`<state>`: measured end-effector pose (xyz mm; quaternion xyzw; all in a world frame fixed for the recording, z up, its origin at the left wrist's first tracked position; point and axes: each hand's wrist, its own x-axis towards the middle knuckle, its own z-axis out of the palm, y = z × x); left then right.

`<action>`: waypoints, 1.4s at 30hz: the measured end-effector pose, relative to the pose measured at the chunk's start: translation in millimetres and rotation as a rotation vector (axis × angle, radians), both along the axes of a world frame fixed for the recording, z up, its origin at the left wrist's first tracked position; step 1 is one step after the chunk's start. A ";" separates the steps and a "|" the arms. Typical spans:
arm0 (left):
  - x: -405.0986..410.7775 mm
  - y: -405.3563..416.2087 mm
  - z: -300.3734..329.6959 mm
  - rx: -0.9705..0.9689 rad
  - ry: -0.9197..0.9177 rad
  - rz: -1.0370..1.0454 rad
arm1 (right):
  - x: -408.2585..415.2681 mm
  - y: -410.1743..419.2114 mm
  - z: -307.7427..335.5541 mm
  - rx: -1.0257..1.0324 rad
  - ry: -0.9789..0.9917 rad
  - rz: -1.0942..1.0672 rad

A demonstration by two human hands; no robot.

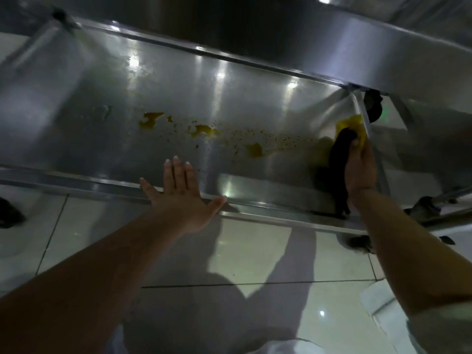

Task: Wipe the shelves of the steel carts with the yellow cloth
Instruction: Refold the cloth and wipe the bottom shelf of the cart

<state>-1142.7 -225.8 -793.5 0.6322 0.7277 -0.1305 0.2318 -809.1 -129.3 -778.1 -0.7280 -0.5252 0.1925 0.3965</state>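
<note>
A low steel cart shelf (76,103) fills the upper half of the head view, under another shelf (293,29). Yellow-brown spills (204,130) and many small specks run across its middle. My right hand (360,169) grips the yellow cloth (353,125) and holds it against the shelf's right end, beside the raised side rim (362,113). A dark reflection of that hand lies on the steel just to its left. My left hand (178,190) is flat with fingers spread, its palm resting on the shelf's front rim (76,183).
Pale glossy floor tiles (255,254) lie below the cart's front edge. A black caster (373,108) shows past the shelf's right end and another dark wheel (10,213) at the left edge. Steel frame tubes (449,213) stand at the right.
</note>
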 end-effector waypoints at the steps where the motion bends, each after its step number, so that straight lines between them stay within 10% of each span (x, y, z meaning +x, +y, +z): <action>1: 1.0 0.2 0.7 -0.001 0.005 -0.001 | 1.5 11.2 -0.5 -0.028 0.021 -0.051; 11: 2.1 1.6 2.3 -0.028 0.029 0.000 | -142.3 22.2 -9.7 -0.173 -0.615 0.347; 18: -4.1 -0.5 -0.5 0.023 -0.015 0.004 | -147.1 -46.1 -5.9 -0.142 -0.354 0.703; 26: -2.7 -1.6 -3.7 0.084 -0.022 -0.023 | -102.6 -22.2 -6.1 -0.344 -0.405 0.149; 34: -25.4 -9.5 -14.5 0.235 -0.054 -0.031 | -174.2 -81.6 -16.9 -0.159 -0.845 0.745; 42: -150.8 -6.0 -15.5 0.492 0.031 0.170 | -121.0 -54.0 -20.7 -0.279 -0.896 0.514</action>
